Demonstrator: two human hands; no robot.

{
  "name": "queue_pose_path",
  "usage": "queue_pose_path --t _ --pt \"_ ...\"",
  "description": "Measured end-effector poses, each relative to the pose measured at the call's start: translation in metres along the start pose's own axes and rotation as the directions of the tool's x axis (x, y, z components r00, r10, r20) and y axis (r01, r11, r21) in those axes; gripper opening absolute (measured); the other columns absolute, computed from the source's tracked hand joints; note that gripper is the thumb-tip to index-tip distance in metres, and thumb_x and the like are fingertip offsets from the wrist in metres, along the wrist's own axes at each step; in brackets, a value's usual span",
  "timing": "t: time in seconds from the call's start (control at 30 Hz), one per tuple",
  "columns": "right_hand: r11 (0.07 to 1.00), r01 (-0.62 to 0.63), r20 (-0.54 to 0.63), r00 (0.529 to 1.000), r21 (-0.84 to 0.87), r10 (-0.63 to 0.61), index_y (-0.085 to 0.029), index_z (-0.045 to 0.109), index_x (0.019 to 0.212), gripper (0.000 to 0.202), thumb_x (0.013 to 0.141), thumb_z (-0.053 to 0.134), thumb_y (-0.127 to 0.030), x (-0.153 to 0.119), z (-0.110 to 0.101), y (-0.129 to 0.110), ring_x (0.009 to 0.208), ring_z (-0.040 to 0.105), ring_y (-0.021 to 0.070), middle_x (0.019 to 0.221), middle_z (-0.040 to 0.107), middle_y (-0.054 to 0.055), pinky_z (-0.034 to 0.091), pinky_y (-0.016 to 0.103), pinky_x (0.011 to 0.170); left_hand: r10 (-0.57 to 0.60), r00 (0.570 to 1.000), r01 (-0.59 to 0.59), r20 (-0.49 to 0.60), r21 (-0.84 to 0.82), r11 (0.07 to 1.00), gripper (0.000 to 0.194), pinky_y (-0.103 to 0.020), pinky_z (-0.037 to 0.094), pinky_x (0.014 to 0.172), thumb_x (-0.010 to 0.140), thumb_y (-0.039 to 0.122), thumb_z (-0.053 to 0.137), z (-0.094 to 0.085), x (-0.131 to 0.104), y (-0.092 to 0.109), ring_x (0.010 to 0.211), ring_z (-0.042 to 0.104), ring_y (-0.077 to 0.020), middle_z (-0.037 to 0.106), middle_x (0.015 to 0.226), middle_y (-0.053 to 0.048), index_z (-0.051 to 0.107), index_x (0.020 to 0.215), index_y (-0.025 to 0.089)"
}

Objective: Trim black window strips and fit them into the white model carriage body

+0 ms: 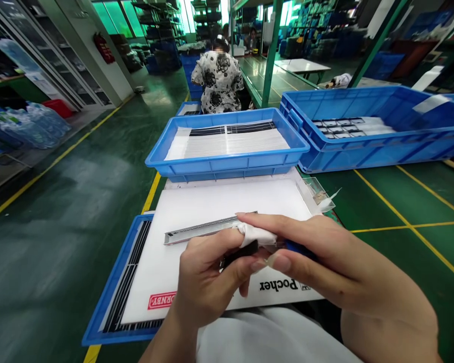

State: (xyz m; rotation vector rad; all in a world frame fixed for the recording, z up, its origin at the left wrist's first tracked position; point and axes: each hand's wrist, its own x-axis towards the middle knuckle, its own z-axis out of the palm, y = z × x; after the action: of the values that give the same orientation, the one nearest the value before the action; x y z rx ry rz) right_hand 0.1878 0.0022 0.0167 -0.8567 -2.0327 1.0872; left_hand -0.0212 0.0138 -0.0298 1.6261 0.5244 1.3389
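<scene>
My left hand (212, 272) is closed round a dark piece, its thumb and fingers meeting near a white cloth (259, 235). My right hand (321, 252) presses the cloth against that piece with its fingers, and something dark blue shows under its palm. Both hands nearly touch at the fingertips; much of the dark piece is hidden. Just beyond them, a long narrow metallic strip (196, 232) lies slantwise on a white board (212, 201), which bears red and black print.
Behind the board stands a blue tray (227, 165) of strips on white sheets. A larger blue bin (382, 146) is at the right. Another blue tray (98, 322) sits under the board's left side. A person in a patterned shirt (220, 75) sits farther ahead.
</scene>
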Motion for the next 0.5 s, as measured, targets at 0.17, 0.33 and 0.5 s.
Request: queue_pose_path --t 0.17,0.33,0.5 --pt "0.998 -0.012 0.007 1.0 -0.062 0.012 -0.014 0.055 0.152 0.047 0.112 0.053 -0.038 0.0004 -0.0014 0.001 0.067 0.066 0.0091 0.1 0.081 0.002 0.043 0.02 0.056 0.062 0.998 -0.066 0.032 0.116 0.991 0.009 -0.019 0.046 0.043 0.097 0.019 0.073 -0.0018 0.0004 -0.001 0.047 0.058 -0.0092 0.064 0.062 0.001 0.07 0.089 0.016" --pt "0.995 -0.01 -0.004 1.0 -0.099 0.01 -0.013 0.058 0.149 0.043 0.112 0.054 -0.034 0.0029 -0.003 0.0068 0.061 0.062 0.0091 0.092 0.079 0.001 0.039 0.022 0.051 0.059 0.998 -0.062 0.022 0.162 0.985 0.016 -0.022 0.042 0.044 0.101 0.032 0.067 -0.0012 -0.0024 -0.0035 0.051 0.054 -0.0112 0.06 0.063 0.0 0.071 0.095 0.018" --pt "0.998 -0.008 -0.032 0.999 -0.063 0.006 -0.017 0.058 0.149 0.042 0.111 0.055 -0.034 0.0001 -0.0047 0.0075 0.07 0.067 0.0102 0.092 0.079 0.0 0.043 0.021 0.055 0.075 0.997 -0.077 0.022 0.154 0.985 0.029 -0.025 0.044 0.048 0.106 0.041 0.057 -0.0007 -0.0023 -0.0072 0.055 0.053 -0.0128 0.061 0.068 -0.002 0.075 0.112 0.019"
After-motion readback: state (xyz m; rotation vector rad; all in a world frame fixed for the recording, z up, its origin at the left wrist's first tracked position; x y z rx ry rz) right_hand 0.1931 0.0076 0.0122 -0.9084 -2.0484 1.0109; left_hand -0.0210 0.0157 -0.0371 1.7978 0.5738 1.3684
